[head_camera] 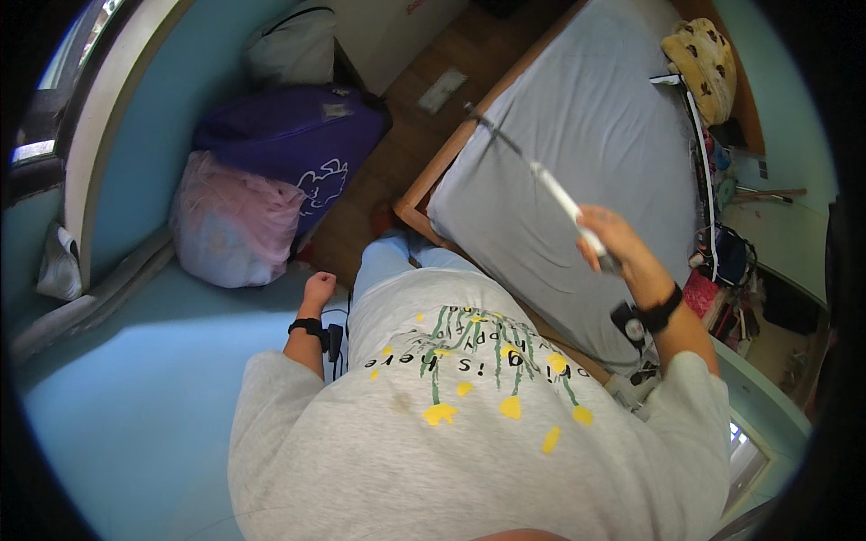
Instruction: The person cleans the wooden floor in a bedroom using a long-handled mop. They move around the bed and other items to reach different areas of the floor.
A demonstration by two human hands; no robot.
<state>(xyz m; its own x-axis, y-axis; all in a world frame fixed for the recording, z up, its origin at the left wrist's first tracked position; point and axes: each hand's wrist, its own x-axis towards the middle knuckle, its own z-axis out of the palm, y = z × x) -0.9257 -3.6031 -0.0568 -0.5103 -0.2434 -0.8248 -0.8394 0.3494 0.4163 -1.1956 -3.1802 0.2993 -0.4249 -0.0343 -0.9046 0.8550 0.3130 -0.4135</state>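
My right hand (609, 237) grips the handle end of a white and dark rod-like tool (558, 189), its thin dark shaft slanting up and left over the bed. Some blur covers the shaft, and its exact kind is unclear. Below it lies a mattress with a grey fitted sheet (541, 250), in a wooden bed frame (423, 182). My left hand (320, 287) hangs beside my hip with its fingers curled; nothing shows in it. Both wrists wear black straps with small devices.
Left of the bed stand a purple bag (291, 135) and a pink and white plastic bag (233, 230). A yellow patterned blanket (703, 67) lies at the bed's far right corner. Assorted items, among them a dark blue bag (734, 253), crowd its right side.
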